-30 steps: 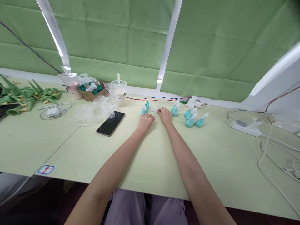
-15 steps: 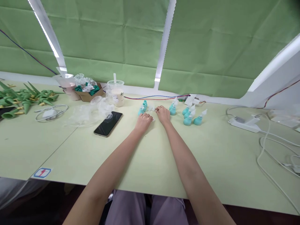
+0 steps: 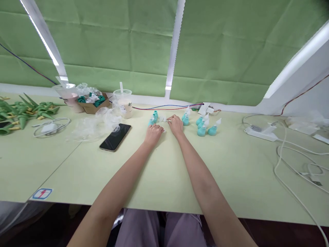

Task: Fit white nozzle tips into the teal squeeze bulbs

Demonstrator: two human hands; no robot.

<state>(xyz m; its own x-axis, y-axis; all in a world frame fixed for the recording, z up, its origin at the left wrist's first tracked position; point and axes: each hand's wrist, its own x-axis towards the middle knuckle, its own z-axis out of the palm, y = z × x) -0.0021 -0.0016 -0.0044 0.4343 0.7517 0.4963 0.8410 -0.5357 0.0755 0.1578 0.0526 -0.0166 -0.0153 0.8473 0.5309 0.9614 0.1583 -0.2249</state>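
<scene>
My left hand (image 3: 154,134) rests palm down on the table, its fingers curled and close together. A small white piece (image 3: 165,131) shows at its fingertips; what lies under the fingers is hidden. Just beyond it stand several teal squeeze bulbs (image 3: 151,120) with open necks. My right hand (image 3: 176,125) has thumb and fingertips drawn together beside a few small white nozzle tips (image 3: 162,118); whatever it pinches is too small to tell. To its right stand several teal bulbs with white pointed nozzles (image 3: 202,131) fitted on top.
A phone (image 3: 115,138), crumpled clear plastic (image 3: 88,127) and a drink cup (image 3: 125,106) lie left of my hands. Farther left are a small cardboard box (image 3: 94,108), another cup (image 3: 72,101), a charger (image 3: 49,128) and green plastic parts (image 3: 23,111). A power strip (image 3: 260,133) with cables sits right.
The view has shifted slightly, so everything appears a little further left. Both hands keep nearly the same place and pose among the bulbs and nozzle tips.
</scene>
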